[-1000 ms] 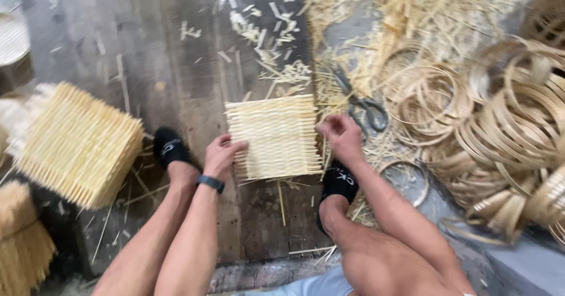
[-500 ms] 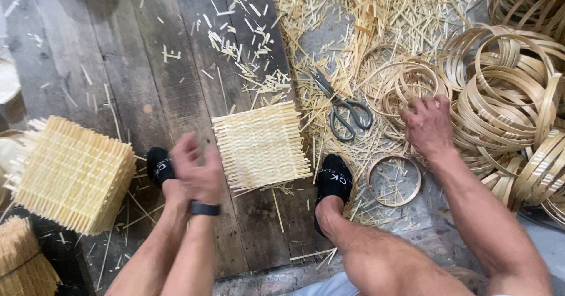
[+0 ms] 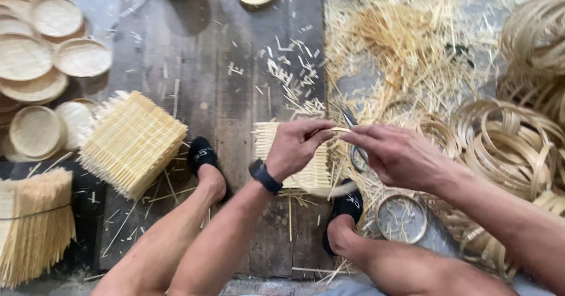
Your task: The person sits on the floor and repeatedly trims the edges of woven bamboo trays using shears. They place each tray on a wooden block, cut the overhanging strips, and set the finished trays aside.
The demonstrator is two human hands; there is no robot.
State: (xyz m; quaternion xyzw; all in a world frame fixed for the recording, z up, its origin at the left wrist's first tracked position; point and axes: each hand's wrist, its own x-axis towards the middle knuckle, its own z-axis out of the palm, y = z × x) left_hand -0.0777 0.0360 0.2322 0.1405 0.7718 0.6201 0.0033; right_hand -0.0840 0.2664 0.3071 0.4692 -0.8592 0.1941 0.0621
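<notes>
My left hand (image 3: 297, 146), with a dark wristband, and my right hand (image 3: 394, 155) meet above a square woven bamboo mat (image 3: 266, 142) lying on the plank floor. Both pinch a thin bamboo hoop (image 3: 339, 130) at its top. The hoop's lower curve (image 3: 344, 190) hangs blurred over the mat's near edge. Scissors (image 3: 349, 118) lie just beyond my right fingers and are mostly hidden by them. My feet in black socks (image 3: 203, 158) (image 3: 347, 206) rest on either side of the mat.
A stack of woven squares (image 3: 132, 143) sits at the left, with round woven trays (image 3: 56, 55) behind it and a tied bundle of strips (image 3: 32, 225) at the near left. Piled bamboo hoops (image 3: 506, 149) fill the right. One hoop (image 3: 401, 218) lies by my right foot. Loose slivers (image 3: 406, 43) litter the floor.
My right hand came back from the hoop pile at the right with a hoop. My left hand rose from the mat to grip it too. The view tilted further forward.
</notes>
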